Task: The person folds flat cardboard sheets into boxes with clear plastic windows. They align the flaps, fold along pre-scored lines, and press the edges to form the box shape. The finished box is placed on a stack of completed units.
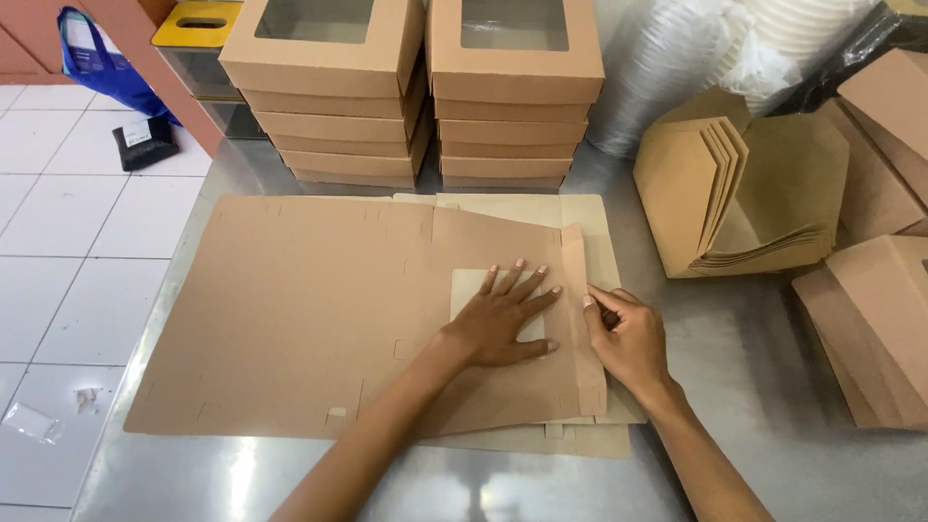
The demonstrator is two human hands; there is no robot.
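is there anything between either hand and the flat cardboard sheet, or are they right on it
Nothing visible stands between them. The left hand lies flat, fingers spread, over the pale window patch of the flat cardboard sheet. The right hand touches the narrow side flap directly, bending it up along the sheet's right edge.

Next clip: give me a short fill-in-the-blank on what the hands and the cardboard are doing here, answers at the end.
1. The left hand lies flat, fingers spread, on the ____ window of the flat cardboard blank.
2. The right hand grips the narrow side ____ of that blank.
3. Behind the blank stand ____ stacks of finished window boxes.
4. The blank rests on a ____ table.

Missing words: clear; flap; two; metal
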